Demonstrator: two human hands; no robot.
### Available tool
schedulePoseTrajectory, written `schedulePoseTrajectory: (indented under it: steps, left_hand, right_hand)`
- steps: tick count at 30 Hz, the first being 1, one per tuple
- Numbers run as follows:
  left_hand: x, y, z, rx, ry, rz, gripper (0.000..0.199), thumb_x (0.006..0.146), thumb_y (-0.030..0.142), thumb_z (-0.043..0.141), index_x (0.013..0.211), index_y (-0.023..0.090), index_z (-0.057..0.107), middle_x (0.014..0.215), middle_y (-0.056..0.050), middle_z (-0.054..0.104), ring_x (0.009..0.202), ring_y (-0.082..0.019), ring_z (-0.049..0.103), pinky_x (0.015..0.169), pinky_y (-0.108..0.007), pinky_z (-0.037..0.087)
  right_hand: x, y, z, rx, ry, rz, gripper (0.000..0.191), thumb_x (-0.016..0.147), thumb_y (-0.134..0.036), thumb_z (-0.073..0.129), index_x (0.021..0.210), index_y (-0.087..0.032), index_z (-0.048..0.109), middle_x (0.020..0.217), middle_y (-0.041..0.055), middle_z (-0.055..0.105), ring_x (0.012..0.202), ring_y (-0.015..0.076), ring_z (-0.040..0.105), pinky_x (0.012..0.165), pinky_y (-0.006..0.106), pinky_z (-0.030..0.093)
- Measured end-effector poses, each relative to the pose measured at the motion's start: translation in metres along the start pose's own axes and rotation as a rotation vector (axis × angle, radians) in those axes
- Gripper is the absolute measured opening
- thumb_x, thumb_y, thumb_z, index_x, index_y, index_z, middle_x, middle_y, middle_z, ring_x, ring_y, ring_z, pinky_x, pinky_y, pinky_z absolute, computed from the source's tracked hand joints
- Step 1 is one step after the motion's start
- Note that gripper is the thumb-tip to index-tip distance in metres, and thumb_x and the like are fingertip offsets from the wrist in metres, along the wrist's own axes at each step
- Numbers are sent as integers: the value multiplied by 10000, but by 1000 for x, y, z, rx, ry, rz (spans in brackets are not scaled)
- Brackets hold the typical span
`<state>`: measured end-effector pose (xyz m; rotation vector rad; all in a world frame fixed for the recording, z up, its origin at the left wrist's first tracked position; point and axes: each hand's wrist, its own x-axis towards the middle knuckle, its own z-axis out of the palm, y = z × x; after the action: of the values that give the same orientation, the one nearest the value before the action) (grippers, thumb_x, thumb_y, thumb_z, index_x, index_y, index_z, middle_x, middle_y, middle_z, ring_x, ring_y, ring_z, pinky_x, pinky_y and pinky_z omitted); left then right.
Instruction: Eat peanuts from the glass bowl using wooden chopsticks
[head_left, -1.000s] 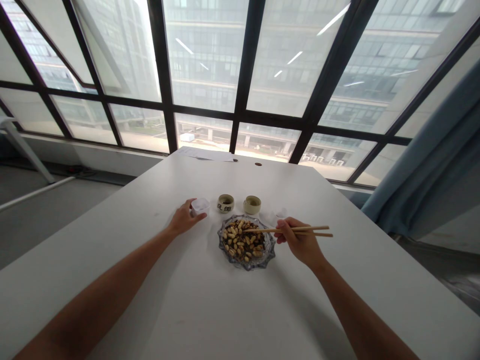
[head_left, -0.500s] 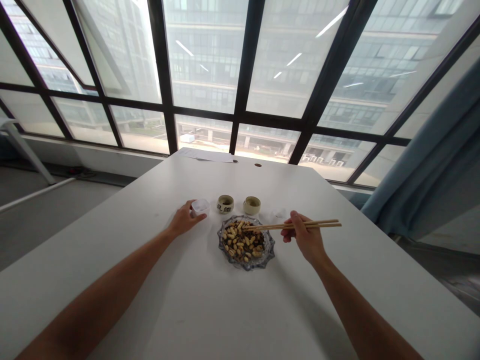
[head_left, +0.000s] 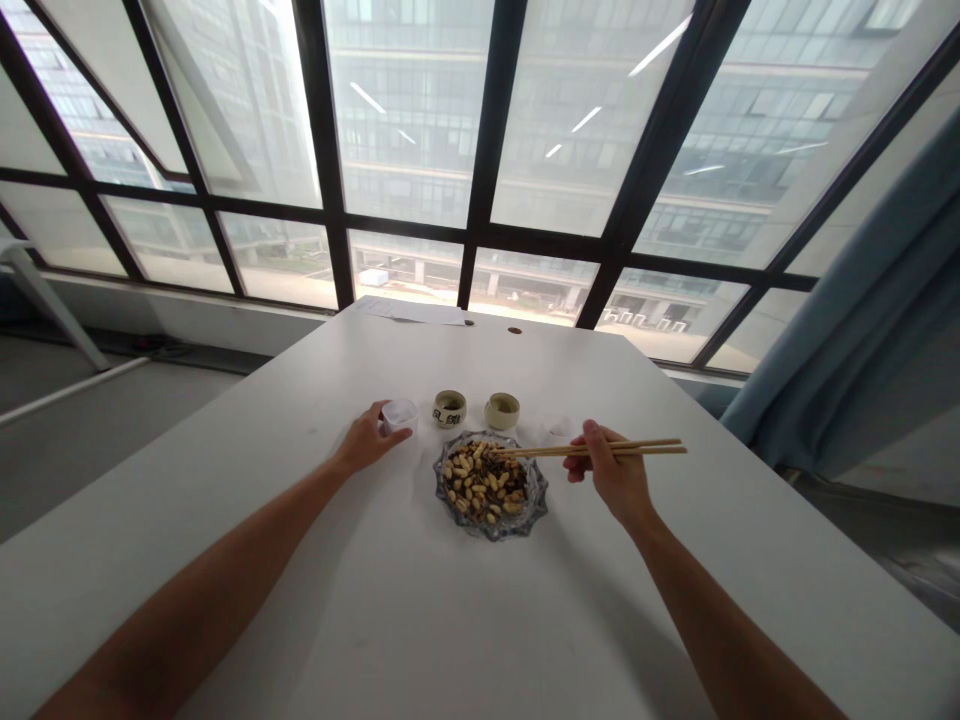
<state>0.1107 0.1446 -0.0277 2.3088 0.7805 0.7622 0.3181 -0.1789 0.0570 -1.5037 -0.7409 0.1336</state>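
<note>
My right hand (head_left: 611,465) grips a pair of wooden chopsticks (head_left: 555,451), their tips over the far part of a glass dish (head_left: 537,508). In that dish lie peanuts in their shells (head_left: 480,485) among small dark bits, perhaps seeds. Whether the tips pinch anything is too small to tell. My left hand (head_left: 369,438) is closed round the near side of a small translucent plastic cup (head_left: 401,413), which stands on the table. Just behind the dish are two small ceramic cups, one with dark characters (head_left: 449,410) and dark contents, the other plain (head_left: 502,411).
Another translucent cup (head_left: 556,428) stands right of the ceramic cups, partly blending into the white table (head_left: 450,620). Paper sheets (head_left: 412,312) lie at the table's far edge, by the windows. A blue curtain (head_left: 847,270) hangs on the right.
The chopstick tips have shifted slightly to the right over the dish. My left hand and the plastic cup have stayed where they were.
</note>
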Motion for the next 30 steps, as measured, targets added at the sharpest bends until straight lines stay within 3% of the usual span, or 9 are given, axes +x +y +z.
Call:
schedulePoseTrajectory:
  steps: [6, 10, 19, 30]
  left_hand:
    - [0, 1, 1, -8, 8, 9, 748, 705, 617, 666, 1280, 168, 504, 1086, -111, 687, 981, -261, 663, 868, -371, 518]
    - [0, -2, 1, -3, 8, 8, 746, 711, 612, 668, 1285, 165, 505, 1083, -116, 692, 967, -260, 672, 846, -364, 524]
    - [0, -2, 2, 2, 17, 15, 744, 713, 599, 674, 1286, 160, 497, 1073, -117, 686, 962, -265, 663, 854, -385, 517]
    - [-1, -3, 4, 16, 120, 177, 605, 701, 357, 725, 1242, 212, 496, 1238, -102, 609, 1153, -276, 578, 980, -429, 488]
  right_hand:
    - [-11, 1, -4, -307, -175, -246, 483, 920, -595, 502, 676, -195, 622, 544, 42, 676, 422, 148, 624, 414, 245, 502]
    - [-14, 1, -6, -378, -236, -334, 466, 945, -557, 482, 671, -204, 613, 548, 36, 678, 446, 149, 638, 438, 243, 508]
    - [-11, -2, -5, -277, -185, -274, 479, 944, -564, 481, 687, -185, 623, 524, 34, 662, 389, 136, 601, 386, 229, 487]
    - [-12, -1, -5, -248, -163, -278, 479, 942, -548, 498, 666, -180, 628, 522, 40, 665, 390, 131, 599, 387, 219, 486]
